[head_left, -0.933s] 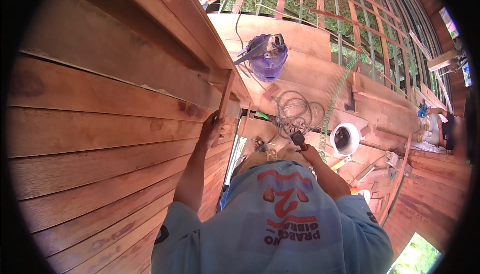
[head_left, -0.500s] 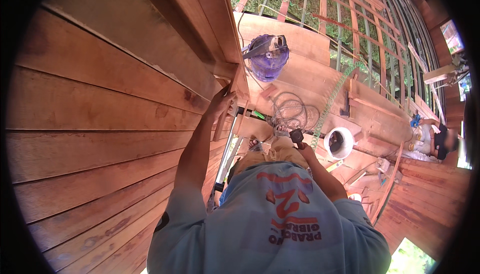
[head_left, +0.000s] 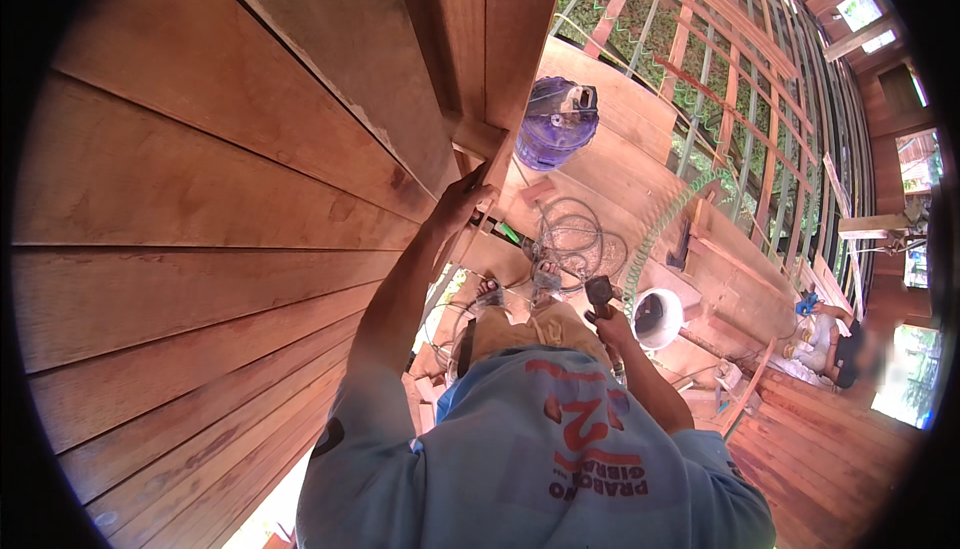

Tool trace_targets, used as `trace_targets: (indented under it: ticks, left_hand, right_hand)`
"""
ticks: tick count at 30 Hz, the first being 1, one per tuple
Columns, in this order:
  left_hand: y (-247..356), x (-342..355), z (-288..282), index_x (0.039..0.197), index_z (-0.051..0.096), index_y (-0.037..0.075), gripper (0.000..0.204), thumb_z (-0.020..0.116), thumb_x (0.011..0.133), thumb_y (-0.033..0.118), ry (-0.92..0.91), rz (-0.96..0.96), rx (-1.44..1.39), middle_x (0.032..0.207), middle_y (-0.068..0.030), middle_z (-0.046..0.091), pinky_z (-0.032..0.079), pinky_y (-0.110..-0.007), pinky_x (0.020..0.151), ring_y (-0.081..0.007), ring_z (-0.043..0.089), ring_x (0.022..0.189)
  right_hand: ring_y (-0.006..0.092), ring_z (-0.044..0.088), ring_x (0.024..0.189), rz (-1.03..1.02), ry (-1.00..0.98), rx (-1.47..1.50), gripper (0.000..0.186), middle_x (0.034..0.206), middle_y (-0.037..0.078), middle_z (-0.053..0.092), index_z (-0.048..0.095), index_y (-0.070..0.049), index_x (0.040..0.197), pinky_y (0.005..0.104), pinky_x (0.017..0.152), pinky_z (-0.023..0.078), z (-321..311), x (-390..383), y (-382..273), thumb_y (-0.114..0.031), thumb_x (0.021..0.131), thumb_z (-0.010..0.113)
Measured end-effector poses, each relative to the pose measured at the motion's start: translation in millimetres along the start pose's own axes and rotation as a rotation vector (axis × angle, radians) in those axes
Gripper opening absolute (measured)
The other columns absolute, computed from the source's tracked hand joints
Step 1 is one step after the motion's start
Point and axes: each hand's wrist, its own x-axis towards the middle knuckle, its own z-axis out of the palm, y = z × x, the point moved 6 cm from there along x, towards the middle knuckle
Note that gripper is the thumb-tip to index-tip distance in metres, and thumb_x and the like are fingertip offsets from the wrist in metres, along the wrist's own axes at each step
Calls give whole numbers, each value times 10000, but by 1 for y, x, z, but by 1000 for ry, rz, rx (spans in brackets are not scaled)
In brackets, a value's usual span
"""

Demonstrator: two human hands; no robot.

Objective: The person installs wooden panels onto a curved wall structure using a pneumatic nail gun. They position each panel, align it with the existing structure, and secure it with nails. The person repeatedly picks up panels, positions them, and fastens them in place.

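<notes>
My right hand [head_left: 612,329] is closed round a hammer [head_left: 599,292], its dark blocky head pointing up and away from me in front of my legs. Up at the left, my left hand [head_left: 464,201] grips the lower end of an upright wooden frame [head_left: 513,79], beside the plank wall [head_left: 200,189]. Its fingers are curled at the wood and partly hidden in shadow. A thin wooden strip [head_left: 476,231] shows just below that hand; whether the fingers also hold it cannot be made out.
A purple bucket [head_left: 545,144] with a tool across its top stands ahead. Coiled hose [head_left: 575,239] lies by my feet, and a green spiral air hose [head_left: 650,234] runs beside the white bucket [head_left: 658,319]. Open slats [head_left: 690,39] lie beyond; another person [head_left: 825,344] sits at the far right.
My view has shifted, with the frame showing farther right. The hammer has come slightly lower in the picture with my right hand. My left hand stays at the frame's end.
</notes>
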Motion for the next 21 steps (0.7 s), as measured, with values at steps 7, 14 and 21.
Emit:
trace_targets:
  ticks: [7,14,21]
  left_hand:
    - [16,-8,-3,1564,403,264,672,617,937,378,-37,-17,4,932,8,574,501,-248,504,-81,548,647]
    - [9,-3,-2,1568,398,269,674,613,939,380,-32,-44,10,918,17,561,500,-255,524,-81,535,638]
    - [2,5,-2,1572,374,328,685,599,938,457,-51,-23,9,1136,-40,658,495,-260,525,-110,520,707]
  right_hand:
    - [147,542,501,-430,53,446,166,657,34,579,608,-11,970,316,465,436,6,-5,-97,-75,818,599]
    - [122,517,541,-506,-247,786,119,645,8,517,562,-56,882,298,514,456,20,-41,-211,-173,903,577]
    - [104,470,572,-617,-476,1057,510,690,-7,486,481,-21,1448,277,568,447,38,-60,-262,-156,960,548]
